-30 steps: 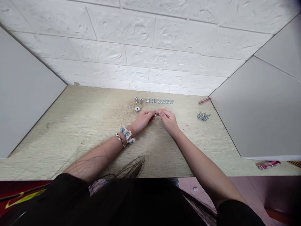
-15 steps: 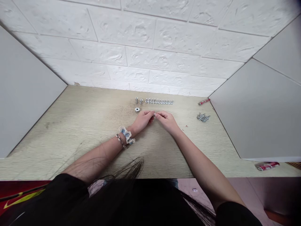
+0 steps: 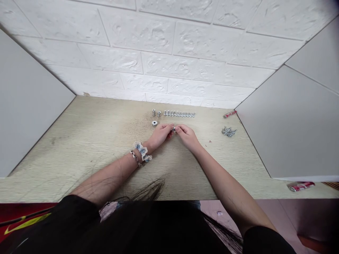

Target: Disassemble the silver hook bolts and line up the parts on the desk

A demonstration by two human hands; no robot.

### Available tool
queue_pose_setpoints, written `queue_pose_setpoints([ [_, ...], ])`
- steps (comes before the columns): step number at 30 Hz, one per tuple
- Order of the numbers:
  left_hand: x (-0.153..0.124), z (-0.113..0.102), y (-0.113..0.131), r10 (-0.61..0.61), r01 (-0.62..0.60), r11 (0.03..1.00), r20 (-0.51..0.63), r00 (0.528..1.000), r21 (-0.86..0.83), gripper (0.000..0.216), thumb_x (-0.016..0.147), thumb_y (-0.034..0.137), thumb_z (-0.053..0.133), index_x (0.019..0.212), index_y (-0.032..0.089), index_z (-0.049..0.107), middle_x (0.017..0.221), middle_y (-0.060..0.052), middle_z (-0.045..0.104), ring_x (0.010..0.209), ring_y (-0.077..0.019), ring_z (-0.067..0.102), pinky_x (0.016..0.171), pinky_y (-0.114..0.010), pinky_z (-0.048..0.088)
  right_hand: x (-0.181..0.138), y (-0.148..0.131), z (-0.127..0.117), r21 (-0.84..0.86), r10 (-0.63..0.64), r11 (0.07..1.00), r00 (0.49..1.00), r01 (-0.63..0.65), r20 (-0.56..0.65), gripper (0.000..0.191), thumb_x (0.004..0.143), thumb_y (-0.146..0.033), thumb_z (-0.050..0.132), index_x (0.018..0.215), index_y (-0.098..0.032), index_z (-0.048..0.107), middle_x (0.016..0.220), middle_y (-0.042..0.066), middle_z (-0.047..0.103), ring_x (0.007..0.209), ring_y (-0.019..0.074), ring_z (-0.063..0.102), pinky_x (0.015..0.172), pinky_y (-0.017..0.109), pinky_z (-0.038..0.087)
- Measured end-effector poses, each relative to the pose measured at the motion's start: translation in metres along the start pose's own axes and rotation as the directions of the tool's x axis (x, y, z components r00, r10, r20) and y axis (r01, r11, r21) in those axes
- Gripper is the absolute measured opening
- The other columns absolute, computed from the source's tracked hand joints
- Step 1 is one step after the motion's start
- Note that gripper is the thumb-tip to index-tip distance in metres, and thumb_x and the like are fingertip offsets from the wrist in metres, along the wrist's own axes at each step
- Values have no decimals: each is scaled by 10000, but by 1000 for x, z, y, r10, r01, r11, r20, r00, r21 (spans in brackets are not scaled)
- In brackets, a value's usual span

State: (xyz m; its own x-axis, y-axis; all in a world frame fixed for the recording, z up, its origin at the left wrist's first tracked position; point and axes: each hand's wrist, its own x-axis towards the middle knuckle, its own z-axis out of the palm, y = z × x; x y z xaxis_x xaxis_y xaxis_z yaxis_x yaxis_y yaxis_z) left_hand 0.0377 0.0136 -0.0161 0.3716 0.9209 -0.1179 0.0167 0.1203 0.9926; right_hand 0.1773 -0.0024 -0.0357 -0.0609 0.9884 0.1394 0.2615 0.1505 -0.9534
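Observation:
My left hand and my right hand meet over the middle of the wooden table, fingers pinched together on one small metal piece held between them. It looks like a bolt with a nut, but it is too small to be sure. Just beyond my hands lies a row of several silver bolts. Two short metal nuts stand left of that row, and a flat washer lies next to my left hand's fingertips.
A loose heap of bolts lies at the right, near a grey side panel. A red marker rests at the back right corner. Another red object lies under the right panel. A grey panel stands at the left.
My right hand has drawn in slightly toward the left hand, and the piece between the fingers shows less. The parts on the table have not moved.

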Motion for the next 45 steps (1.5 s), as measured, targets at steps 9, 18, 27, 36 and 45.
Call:
queue_pose_setpoints([
  [9,3,-2,-3,10,-9,999,-9,1000,39,339,803,364,459,542,149,481,493,23,456,457,-77,416,482,-222,327,2,5,2,91,34,996,995,-25,-94,294,664,-240,513,956,-222,489,1089,32,541,852,135,521,701,265,438],
  [18,3,0,-3,42,-44,998,42,998,35,328,796,376,455,553,156,471,502,29,455,460,-75,412,480,-216,327,0,5,-1,-144,-20,989,1000,21,9,341,830,-470,420,663,-187,515,693,5,551,734,150,514,737,297,398],
  [27,4,-2,-6,23,-24,996,10,1000,87,339,790,367,446,524,158,468,485,20,464,465,-84,417,496,-230,337,2,8,3,176,47,983,999,-46,0,351,620,-177,503,948,-238,392,959,9,563,696,112,547,719,301,450],
  [36,3,0,-3,21,-22,999,25,999,38,337,799,391,456,559,155,479,510,25,466,464,-79,421,489,-222,338,1,7,1,-61,54,997,998,-55,-26,350,815,-511,418,705,-191,507,692,2,549,723,146,527,727,299,422],
  [45,4,-2,-6,39,-40,993,11,999,115,372,810,394,440,529,153,480,488,15,472,471,-84,419,504,-229,325,4,12,2,195,81,977,996,-85,33,333,567,-171,464,864,-240,330,952,-4,544,663,109,529,592,252,398],
])
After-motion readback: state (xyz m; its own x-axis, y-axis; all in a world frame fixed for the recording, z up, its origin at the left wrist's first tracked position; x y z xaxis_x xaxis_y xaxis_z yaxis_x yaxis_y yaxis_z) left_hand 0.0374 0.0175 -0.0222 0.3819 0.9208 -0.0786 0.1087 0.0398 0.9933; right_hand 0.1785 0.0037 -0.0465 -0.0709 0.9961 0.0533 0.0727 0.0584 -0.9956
